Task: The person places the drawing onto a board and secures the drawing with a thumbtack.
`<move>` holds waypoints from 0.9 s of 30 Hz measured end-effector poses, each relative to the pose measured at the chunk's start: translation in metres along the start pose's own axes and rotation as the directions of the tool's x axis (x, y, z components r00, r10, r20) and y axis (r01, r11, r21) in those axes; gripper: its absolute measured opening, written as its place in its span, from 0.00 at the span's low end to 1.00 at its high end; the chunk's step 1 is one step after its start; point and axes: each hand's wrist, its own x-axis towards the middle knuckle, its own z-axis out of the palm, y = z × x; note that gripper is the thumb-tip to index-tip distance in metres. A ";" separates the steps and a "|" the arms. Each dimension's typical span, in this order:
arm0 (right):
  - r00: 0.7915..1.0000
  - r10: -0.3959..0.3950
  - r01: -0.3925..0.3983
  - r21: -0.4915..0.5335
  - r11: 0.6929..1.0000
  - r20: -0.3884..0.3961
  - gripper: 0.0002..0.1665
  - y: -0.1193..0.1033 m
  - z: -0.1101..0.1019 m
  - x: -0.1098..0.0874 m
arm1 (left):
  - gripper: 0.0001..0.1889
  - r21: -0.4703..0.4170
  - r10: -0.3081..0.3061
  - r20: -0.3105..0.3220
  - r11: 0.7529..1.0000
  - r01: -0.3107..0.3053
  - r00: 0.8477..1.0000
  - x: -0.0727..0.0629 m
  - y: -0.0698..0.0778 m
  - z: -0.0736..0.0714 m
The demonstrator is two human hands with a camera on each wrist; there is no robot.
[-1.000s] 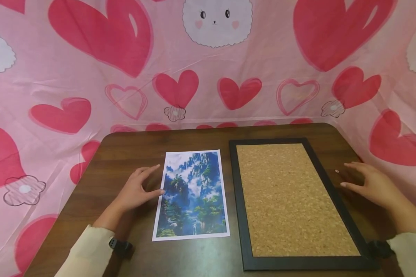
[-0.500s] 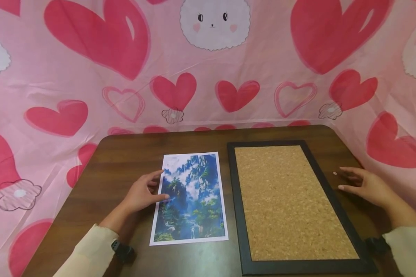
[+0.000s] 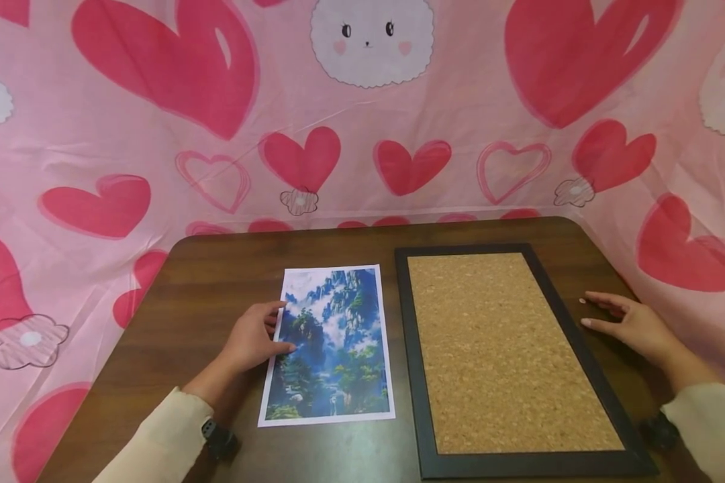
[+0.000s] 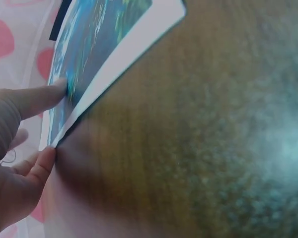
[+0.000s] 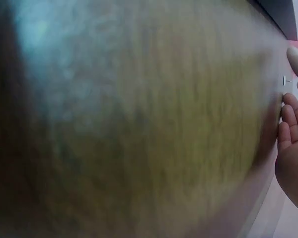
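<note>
A printed landscape picture (image 3: 332, 342) with a white border lies on the wooden table, left of a black-framed cork board (image 3: 513, 349). My left hand (image 3: 255, 337) is at the print's left edge. Its thumb reaches over the picture, and its fingertips touch the paper's edge in the left wrist view, well apart from the thumb (image 4: 44, 99). To the right of the board, my right hand (image 3: 640, 329) has its fingers extended and holds nothing. Just beyond its fingertips sits a small pale thumbtack (image 3: 583, 300), seen with a thin point in the right wrist view.
The dark brown table (image 3: 229, 255) has rounded far corners. Pink cloth (image 3: 362, 174) printed with hearts hangs behind it and along both sides. A narrow strip of tabletop separates the print from the board. Dark wrist straps show below both hands.
My left hand has moved right, from beside the print onto its left edge, with the thumb now over the picture. My right hand has shifted slightly left, closer to the thumbtack.
</note>
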 end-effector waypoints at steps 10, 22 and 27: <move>1.000 0.020 -0.017 0.118 0.993 -0.024 0.36 0.004 -0.001 0.004 | 0.39 0.028 -0.083 -0.014 0.996 0.083 0.996 0.000 0.007 0.000; 0.993 -0.030 0.055 0.217 0.975 -0.118 0.24 0.013 0.004 0.012 | 0.37 0.065 -0.184 -0.005 0.981 0.184 0.983 0.001 0.015 0.001; 0.994 -0.030 0.048 0.172 0.984 -0.108 0.25 0.011 0.004 0.011 | 0.36 0.047 -0.202 -0.003 0.978 0.202 0.979 0.001 0.016 0.002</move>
